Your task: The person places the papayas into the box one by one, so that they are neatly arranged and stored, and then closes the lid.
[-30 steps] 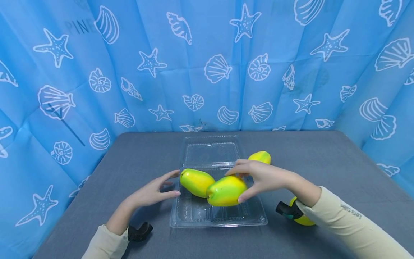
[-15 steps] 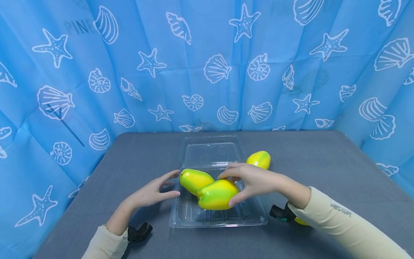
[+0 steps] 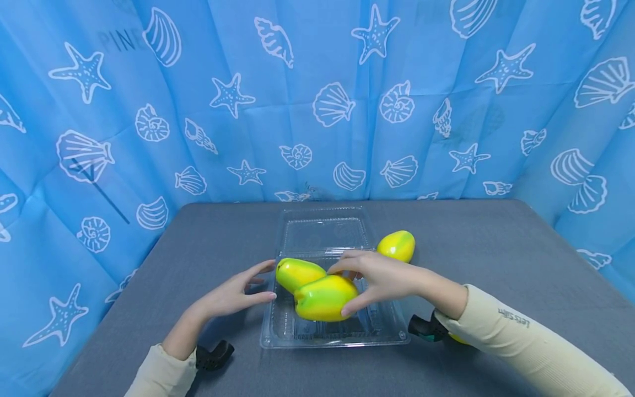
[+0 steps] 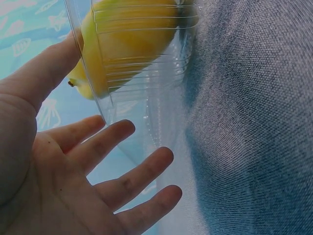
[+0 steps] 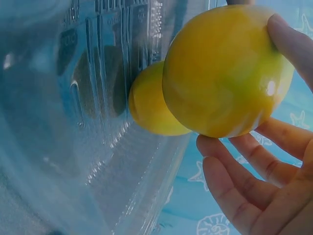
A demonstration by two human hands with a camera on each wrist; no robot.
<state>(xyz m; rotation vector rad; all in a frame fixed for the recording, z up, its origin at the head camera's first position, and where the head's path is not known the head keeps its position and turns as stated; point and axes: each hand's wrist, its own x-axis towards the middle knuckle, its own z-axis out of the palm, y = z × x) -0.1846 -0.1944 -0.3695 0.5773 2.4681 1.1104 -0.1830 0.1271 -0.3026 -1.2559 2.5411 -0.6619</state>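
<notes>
One yellow-green fruit (image 3: 322,300), pinched by the right hand (image 3: 384,275), hangs over the clear container (image 3: 337,345) (left hand (image 3: 233,293) spread at its rim): likely placing, calling for gentle lowering beside the second fruit (image 3: 296,271).

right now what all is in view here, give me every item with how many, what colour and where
held fruit: 1, yellow-green, in the right hand, over the container
boxed fruit: 1, yellow-green, in the container's left part
loose fruit: 1, yellow-green, on the table, right of the container
half-hidden fruit: 1, yellow where seen, mostly behind the right sleeve
container: 1, clear plastic, open, mid-table
table: 1, grey, under everything
curtain: 1, blue with white shells and starfish, behind the table
wrist devices: 2, black, one at each wrist
sleeves: 2, cream, one on each arm
left hand: 1, bare, at the container's left edge
right hand: 1, bare, gripping the held fruit
</notes>
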